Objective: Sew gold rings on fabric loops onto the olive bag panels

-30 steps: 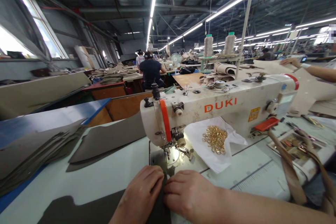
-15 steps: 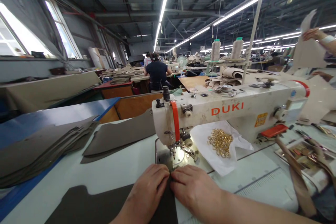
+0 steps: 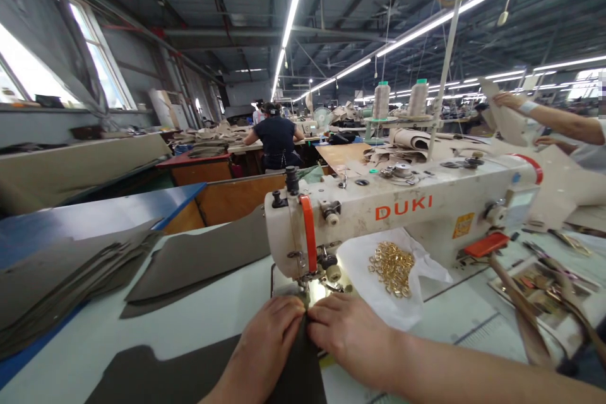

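A dark grey-brown fabric piece [image 3: 189, 366] lies on the pale table in front of the sewing machine [image 3: 402, 208], its narrow edge running up to the needle area. My left hand [image 3: 272, 341] pinches this edge from the left, fingers closed. From the right, my right hand [image 3: 350, 334] grips the same edge, its fingertips almost meeting the left ones. Both hands are just before the presser foot [image 3: 305, 287], under the lit machine head. The fingers hide the exact spot where the fabric meets the foot.
Gold-coloured metal rings [image 3: 392, 268] lie on a white sheet [image 3: 353, 259] under the machine arm. Dark fabric pieces [image 3: 199, 259] are stacked left, near another pile [image 3: 61, 284]. A small-parts tray [image 3: 544, 293] stands right. A co-worker's arm [image 3: 558, 117] holds beige material; another person [image 3: 277, 139] sits ahead.
The view has shifted slightly, so the machine appears lower and further left. My hands keep their hold, and the fabric edge looks nearer the foot. The co-worker's arm at right has come further into view.
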